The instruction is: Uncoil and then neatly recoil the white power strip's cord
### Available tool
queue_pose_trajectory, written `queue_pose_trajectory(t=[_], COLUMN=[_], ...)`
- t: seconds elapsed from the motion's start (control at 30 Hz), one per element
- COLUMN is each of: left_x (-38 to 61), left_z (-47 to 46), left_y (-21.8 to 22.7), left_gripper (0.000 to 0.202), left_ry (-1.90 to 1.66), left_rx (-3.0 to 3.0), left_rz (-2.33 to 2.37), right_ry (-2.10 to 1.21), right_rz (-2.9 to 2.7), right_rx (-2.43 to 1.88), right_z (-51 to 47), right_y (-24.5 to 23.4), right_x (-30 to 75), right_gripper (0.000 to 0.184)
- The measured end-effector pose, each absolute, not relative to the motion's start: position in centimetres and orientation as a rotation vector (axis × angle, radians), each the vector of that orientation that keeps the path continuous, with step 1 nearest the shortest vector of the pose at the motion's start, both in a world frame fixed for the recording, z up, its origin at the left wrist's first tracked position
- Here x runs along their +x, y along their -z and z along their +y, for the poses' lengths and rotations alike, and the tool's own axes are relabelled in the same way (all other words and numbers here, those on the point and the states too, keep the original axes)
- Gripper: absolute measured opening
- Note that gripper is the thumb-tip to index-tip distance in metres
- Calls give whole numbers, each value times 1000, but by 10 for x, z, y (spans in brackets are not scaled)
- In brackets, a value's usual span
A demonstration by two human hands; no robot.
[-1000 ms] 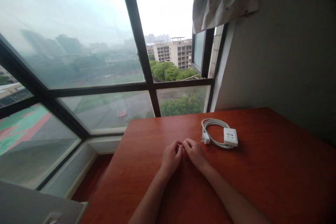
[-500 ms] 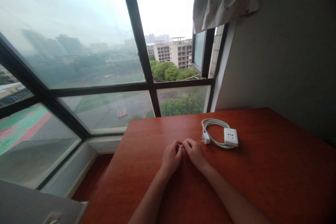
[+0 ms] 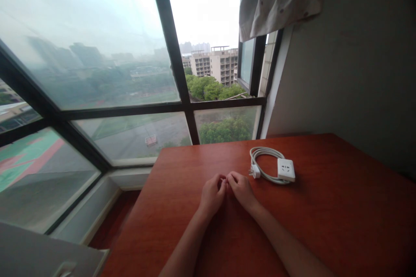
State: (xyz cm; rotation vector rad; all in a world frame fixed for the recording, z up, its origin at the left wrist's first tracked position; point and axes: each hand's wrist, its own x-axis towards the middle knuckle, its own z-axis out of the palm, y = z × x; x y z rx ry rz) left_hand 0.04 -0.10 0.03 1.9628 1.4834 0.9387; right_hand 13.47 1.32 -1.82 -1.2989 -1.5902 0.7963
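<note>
My left hand (image 3: 212,192) and my right hand (image 3: 242,189) rest on the reddish-brown wooden table (image 3: 182,186), their fingertips meeting. Both have curled, closed fingers. Whether anything small sits between the fingertips I cannot make out. Just beyond my right hand, to its right, lies a white extension cord with a square socket block (image 3: 286,170). Its pale cable (image 3: 267,149) is coiled in a loop. The plug (image 3: 255,171) is at the loop's left side, prongs pointing left, a short gap away from my right hand.
Dark-framed windows (image 3: 186,106) stand behind the table and to its left, with one pane swung outward. A spotted curtain (image 3: 281,0) hangs at the upper right beside a grey wall (image 3: 351,65). The table's left edge drops to a dark red floor (image 3: 113,220).
</note>
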Motion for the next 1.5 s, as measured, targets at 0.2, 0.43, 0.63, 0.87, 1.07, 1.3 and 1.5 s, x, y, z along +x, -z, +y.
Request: queue_pose_trajectory(t=[0.2, 0.43, 0.63, 0.87, 1.07, 1.3, 1.5], left_x=[1, 1, 0, 0, 0, 1, 0], left_z=[-1, -1, -2, -1, -1, -1, -1], left_y=[-1, 0, -1, -2, -2, -1, 0], left_gripper=[20, 20, 20, 20, 20, 21, 22], left_ry=[-949, -940, -936, -932, -942, -941, -948], left_rx=[1959, 1959, 1963, 1950, 1951, 1969, 1968], left_rz=[1474, 1483, 1485, 1482, 1475, 1480, 1481], right_ry=[-799, -799, -810, -803, -798, -793, -791], right_rz=[-1591, -1587, -1593, -1588, -1584, -1589, -1599], right_rx=[-1291, -1285, -1292, -1295, -1295, -1298, -1300], right_z=[12, 14, 13, 12, 12, 13, 13], right_y=[18, 20, 18, 16, 17, 18, 20], right_x=[135, 134, 135, 135, 135, 135, 135], right_gripper=[33, 32, 32, 32, 33, 33, 33])
